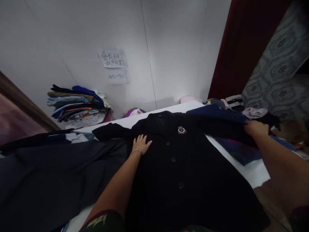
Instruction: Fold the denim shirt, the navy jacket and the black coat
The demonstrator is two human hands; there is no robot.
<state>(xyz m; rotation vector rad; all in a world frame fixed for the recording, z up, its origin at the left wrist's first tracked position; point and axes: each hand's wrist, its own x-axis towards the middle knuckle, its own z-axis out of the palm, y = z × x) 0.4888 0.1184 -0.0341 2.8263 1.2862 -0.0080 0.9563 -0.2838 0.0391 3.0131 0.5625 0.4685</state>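
Note:
A black buttoned coat [193, 180] with a pale crest badge [182, 130] on its chest lies spread front side up on a white table [257, 172]. My left hand [141, 144] rests flat on the coat's chest near the collar, fingers spread, a thin bracelet on the wrist. Out to the right, my right hand [257, 128] is closed around the end of one coat sleeve [229, 127], which is drawn out sideways. The other sleeve [112, 131] reaches left across the table.
Dark grey cloth [55, 174] covers the table's left side. A stack of folded clothes [79, 106] stands against the white wall [178, 48], below handwritten paper signs [114, 59]. More garments lie at the right, including navy cloth [212, 111] and a striped piece [235, 102].

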